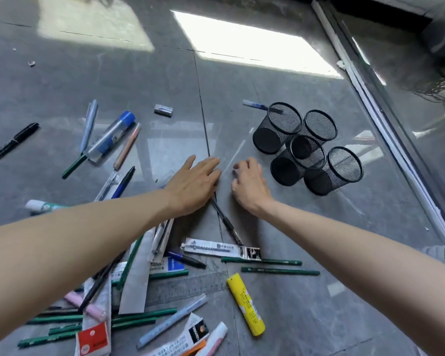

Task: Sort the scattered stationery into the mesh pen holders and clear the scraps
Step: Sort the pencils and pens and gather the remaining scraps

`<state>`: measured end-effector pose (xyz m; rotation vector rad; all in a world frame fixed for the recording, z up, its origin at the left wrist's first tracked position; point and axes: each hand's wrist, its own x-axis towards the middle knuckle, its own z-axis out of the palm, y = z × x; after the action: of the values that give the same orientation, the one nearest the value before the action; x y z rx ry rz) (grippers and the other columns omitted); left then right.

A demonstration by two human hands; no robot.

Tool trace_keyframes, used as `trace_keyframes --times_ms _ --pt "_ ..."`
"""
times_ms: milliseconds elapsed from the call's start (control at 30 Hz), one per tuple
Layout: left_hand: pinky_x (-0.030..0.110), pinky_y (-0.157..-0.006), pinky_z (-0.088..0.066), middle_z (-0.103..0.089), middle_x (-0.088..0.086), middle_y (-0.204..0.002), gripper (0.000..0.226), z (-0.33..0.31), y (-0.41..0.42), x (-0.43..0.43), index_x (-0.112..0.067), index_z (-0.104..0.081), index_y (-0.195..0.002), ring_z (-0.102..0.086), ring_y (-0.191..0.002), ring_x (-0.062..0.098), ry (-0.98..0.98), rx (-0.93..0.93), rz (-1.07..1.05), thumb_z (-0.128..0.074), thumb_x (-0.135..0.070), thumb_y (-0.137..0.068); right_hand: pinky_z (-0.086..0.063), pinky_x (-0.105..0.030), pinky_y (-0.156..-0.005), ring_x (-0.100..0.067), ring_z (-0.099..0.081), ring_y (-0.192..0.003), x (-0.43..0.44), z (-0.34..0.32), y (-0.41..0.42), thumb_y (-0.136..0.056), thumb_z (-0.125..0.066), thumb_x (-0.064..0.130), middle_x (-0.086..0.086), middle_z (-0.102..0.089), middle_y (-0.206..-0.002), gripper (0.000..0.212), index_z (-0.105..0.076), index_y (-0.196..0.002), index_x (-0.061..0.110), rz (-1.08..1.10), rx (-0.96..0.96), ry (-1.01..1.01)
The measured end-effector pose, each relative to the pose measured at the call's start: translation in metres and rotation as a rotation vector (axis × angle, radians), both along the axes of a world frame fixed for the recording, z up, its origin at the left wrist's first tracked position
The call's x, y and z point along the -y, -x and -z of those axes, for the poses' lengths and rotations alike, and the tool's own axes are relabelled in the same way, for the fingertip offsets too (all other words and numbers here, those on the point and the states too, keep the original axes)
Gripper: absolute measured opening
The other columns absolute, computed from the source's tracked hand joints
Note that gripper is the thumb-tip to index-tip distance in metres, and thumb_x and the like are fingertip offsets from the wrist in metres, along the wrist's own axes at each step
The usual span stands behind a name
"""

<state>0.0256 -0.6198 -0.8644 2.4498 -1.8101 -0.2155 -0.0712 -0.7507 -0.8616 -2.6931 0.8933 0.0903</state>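
Left hand (pixel 195 181) flat on the floor, fingers straight. Right hand (pixel 249 185) curled, can't tell if it pinches anything. Black pen (pixel 228 224) lies between the 2 wrists, axis 11-to-5 o'clock, top end under the left palm. 4 mesh holders (pixel 306 150) at 2 o'clock, right hand nearer.

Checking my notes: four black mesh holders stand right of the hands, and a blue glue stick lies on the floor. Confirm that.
Not quite: the glue stick is yellow, not blue, as the head view shows. The rest holds.
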Motion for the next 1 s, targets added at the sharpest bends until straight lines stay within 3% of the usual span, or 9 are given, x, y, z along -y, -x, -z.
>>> trace_keyframes --times_ms 233,367,467,567,667,733,900,1000 --pt "0.044 -0.115 -0.001 -0.012 0.009 -0.156 0.041 0.014 -0.031 0.035 -0.012 -0.031 -0.138 -0.006 -0.145 0.022 0.055 -0.030 -0.211 -0.024 -0.032 -0.102 -0.038 -0.043 -0.095 -0.034 -0.034 -0.127 0.059 -0.007 -0.078 -0.091 -0.043 0.009 -0.014 -0.029 -0.143 0.037 -0.045 -0.128 0.008 0.016 -0.008 0.096" --pt "0.043 -0.115 -0.002 -0.015 0.007 -0.156 0.043 0.019 -0.041 0.029 -0.012 -0.033 -0.139 -0.008 -0.145 0.023 0.088 -0.084 -0.276 -0.025 -0.032 -0.102 -0.035 -0.046 -0.101 -0.034 -0.021 -0.139 0.085 -0.003 -0.112 -0.089 -0.039 -0.001 -0.015 -0.008 -0.155 0.052 -0.031 -0.140 0.010 0.007 -0.062 0.039" --pt "0.043 -0.115 -0.003 -0.016 0.007 -0.156 0.045 0.025 -0.049 0.020 -0.013 -0.033 -0.140 -0.009 -0.145 0.023 0.085 -0.125 -0.300 -0.026 -0.033 -0.101 -0.031 -0.046 -0.106 -0.036 -0.018 -0.141 0.101 0.001 -0.134 -0.087 -0.038 -0.009 -0.019 0.003 -0.157 0.056 -0.028 -0.140 0.007 -0.013 -0.082 0.051" --pt "0.044 -0.115 -0.004 -0.019 0.007 -0.155 0.045 0.028 -0.054 0.014 -0.013 -0.035 -0.139 -0.012 -0.144 0.024 0.095 -0.153 -0.342 -0.031 -0.033 -0.100 -0.023 -0.046 -0.111 -0.037 -0.005 -0.144 0.113 0.003 -0.153 -0.089 -0.039 -0.007 -0.021 0.010 -0.156 0.066 -0.013 -0.149 0.008 0.048 -0.144 0.070" --pt "0.043 -0.116 -0.005 -0.022 0.009 -0.154 0.044 0.026 -0.053 0.012 -0.012 -0.038 -0.138 -0.015 -0.144 0.024 0.127 -0.166 -0.357 -0.033 -0.032 -0.100 -0.021 -0.046 -0.111 -0.035 -0.004 -0.144 0.123 0.000 -0.165 -0.094 -0.041 0.010 -0.021 -0.006 -0.155 0.067 -0.005 -0.150 0.012 0.110 -0.215 0.023" --pt "0.042 -0.116 -0.003 -0.022 0.008 -0.154 0.043 0.023 -0.051 0.012 -0.012 -0.038 -0.138 -0.014 -0.144 0.023 0.140 -0.170 -0.355 -0.032 -0.032 -0.100 -0.025 -0.043 -0.109 -0.036 -0.018 -0.139 0.126 -0.004 -0.168 -0.095 -0.043 0.015 -0.020 -0.024 -0.148 0.056 -0.019 -0.145 0.007 0.103 -0.230 0.028" --pt "0.041 -0.115 -0.003 -0.023 0.008 -0.153 0.040 0.017 -0.065 0.022 -0.012 -0.039 -0.134 -0.014 -0.143 0.023 0.153 -0.160 -0.446 -0.034 -0.030 -0.099 -0.037 -0.041 -0.096 -0.037 -0.036 -0.124 0.097 -0.001 -0.152 -0.090 -0.040 0.001 -0.018 -0.041 -0.130 0.033 -0.048 -0.122 -0.002 -0.012 -0.143 0.188" --pt "0.046 -0.115 -0.001 -0.005 0.009 -0.158 0.048 0.013 -0.091 0.032 -0.011 -0.025 -0.144 -0.001 -0.146 0.023 0.049 -0.106 -0.511 -0.033 -0.029 -0.100 -0.037 -0.040 -0.080 -0.036 -0.039 -0.111 0.063 0.007 -0.126 -0.084 -0.040 -0.003 -0.016 -0.043 -0.121 0.023 -0.052 -0.104 -0.001 -0.149 -0.046 0.157"
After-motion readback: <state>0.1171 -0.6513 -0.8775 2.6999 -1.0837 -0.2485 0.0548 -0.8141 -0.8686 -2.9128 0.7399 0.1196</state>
